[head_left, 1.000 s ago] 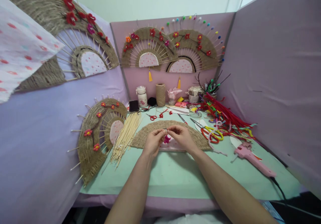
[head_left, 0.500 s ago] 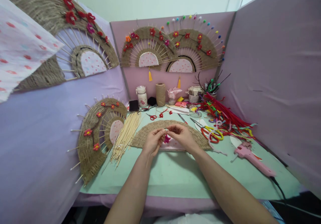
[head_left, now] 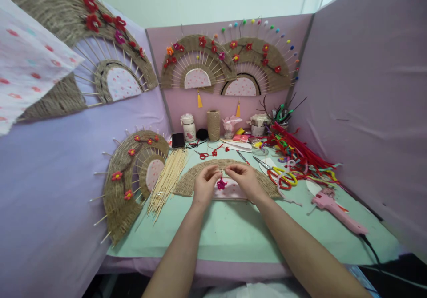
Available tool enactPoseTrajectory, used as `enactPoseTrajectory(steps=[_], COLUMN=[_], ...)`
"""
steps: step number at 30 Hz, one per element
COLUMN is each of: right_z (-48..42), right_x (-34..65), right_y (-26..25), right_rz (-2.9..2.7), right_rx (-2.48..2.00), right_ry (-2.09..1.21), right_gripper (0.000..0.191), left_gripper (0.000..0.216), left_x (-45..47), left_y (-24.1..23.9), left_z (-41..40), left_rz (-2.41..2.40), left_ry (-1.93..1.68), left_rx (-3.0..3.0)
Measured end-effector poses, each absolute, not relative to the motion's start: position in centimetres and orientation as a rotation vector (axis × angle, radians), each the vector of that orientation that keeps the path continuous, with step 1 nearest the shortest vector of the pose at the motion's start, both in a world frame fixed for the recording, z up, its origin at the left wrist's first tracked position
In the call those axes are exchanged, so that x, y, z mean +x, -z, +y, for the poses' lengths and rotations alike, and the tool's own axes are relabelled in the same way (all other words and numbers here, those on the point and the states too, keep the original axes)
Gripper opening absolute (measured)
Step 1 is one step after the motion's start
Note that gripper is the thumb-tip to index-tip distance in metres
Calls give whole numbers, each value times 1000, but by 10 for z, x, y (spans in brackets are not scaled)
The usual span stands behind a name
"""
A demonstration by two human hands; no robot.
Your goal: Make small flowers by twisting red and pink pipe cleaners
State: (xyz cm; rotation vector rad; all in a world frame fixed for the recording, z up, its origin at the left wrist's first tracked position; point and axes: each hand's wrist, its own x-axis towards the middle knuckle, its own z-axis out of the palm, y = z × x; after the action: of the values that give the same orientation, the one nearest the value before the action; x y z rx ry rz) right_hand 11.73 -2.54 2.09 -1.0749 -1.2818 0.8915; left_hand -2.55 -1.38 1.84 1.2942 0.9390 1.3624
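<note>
Both my hands are held close together above a woven twine fan (head_left: 193, 180) with a pink spotted half-round centre. In my left hand (head_left: 206, 186), thumb and finger are pinched at the upper end of a small magenta pipe-cleaner flower (head_left: 221, 183), which hangs just below the fingertips. My right hand (head_left: 246, 181) is also pinched, close beside the flower's top; a small pale bit shows between the two hands. What exactly the right fingertips grip is too small to make out.
Left of the fan lie bamboo sticks (head_left: 168, 178) and a decorated fan (head_left: 116, 195). To the right are yellow and red scissors (head_left: 283, 178), a pink glue gun (head_left: 340, 213) with its cord, and piled pipe cleaners (head_left: 300, 149). A twine spool (head_left: 213, 125) stands behind.
My hands have moved slightly apart at the fingertips. The magenta flower now shows more fully below them, and the left fingers have turned more upward.
</note>
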Motion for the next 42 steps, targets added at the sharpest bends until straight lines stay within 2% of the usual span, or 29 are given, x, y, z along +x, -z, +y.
enactPoseTrajectory(steps=[3,6,18,23,32,37,42], right_z=[-23,-23,-24,-27,-26,-27,-26], right_x=[119,120,120,118,115,115,116], right_y=[-19,-18,-19,-22,-16,-17,-19], right_rz=[-1226,-1240,-1293,-1343,-1420,-1415,-1356], right_rx=[-1075,-1069,-1079,-1064,-1079,-1048,-1020], right_ry=[-929,-981,-985,-936,-741,-816,-940], right_gripper=[24,22,24,25,18,17,23], left_gripper=[35,24,9,14,22,20,22], left_x=[-26,-26,-26,-23,-28,-32,-30], left_y=[-19,-19,-22,-21,-22,-21,-17], left_z=[-17,-20,-24,-23,-11,-9,-9], left_rz=[978,956,982,1000,746,713,678], left_ry=[-1481,-1482,-1527,-1461,-999,-905,-995], left_rx=[1632,1817,1782,1545,836,749,761])
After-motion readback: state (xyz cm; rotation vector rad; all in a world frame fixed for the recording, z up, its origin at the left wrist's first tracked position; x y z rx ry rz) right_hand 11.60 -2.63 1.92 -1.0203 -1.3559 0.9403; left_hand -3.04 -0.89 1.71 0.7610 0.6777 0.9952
